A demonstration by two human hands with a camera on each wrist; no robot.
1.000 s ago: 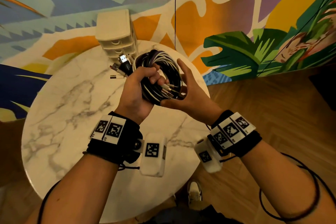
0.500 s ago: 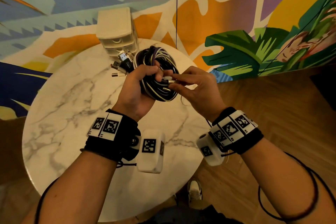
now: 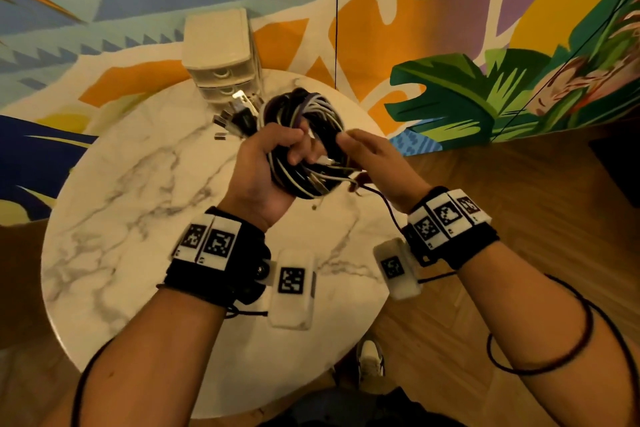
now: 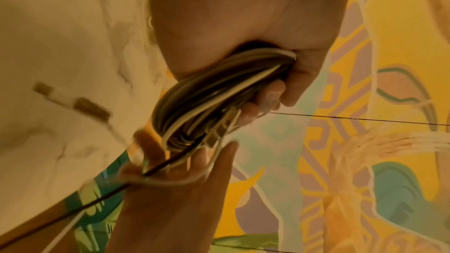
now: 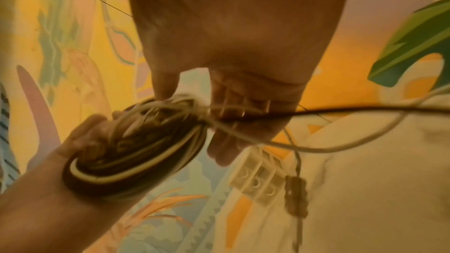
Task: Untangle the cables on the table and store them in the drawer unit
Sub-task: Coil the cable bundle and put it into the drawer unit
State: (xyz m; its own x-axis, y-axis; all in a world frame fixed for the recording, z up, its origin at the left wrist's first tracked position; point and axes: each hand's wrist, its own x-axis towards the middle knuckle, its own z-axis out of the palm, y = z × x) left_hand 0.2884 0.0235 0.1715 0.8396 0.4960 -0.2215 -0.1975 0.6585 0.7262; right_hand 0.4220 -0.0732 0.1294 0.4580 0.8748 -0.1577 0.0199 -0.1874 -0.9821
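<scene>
A coil of black, white and purple cables (image 3: 304,111) hangs above the far side of the round marble table (image 3: 138,218). My left hand (image 3: 273,156) grips the coil's left side, fingers curled round it (image 4: 268,95). My right hand (image 3: 367,156) reaches under the coil's right side. Its fingers (image 5: 231,122) are straight and its thumb touches the coil (image 5: 136,151). Loose ends lie across its palm. A dark cable (image 3: 388,208) and a white cable (image 5: 340,145) trail from the coil toward my right wrist. The cream drawer unit (image 3: 218,45) stands behind the coil, drawers closed.
Several USB plugs (image 3: 235,114) stick out of the coil toward the drawer unit (image 5: 258,178). A painted wall rises behind the table. Wooden floor lies to the right, and a shoe (image 3: 370,360) shows below the table's near edge.
My right hand pinched the loose ends half a second ago; its fingers are now straight under the coil. A dark cable has come loose and trails toward my right wrist. The left grip is unchanged.
</scene>
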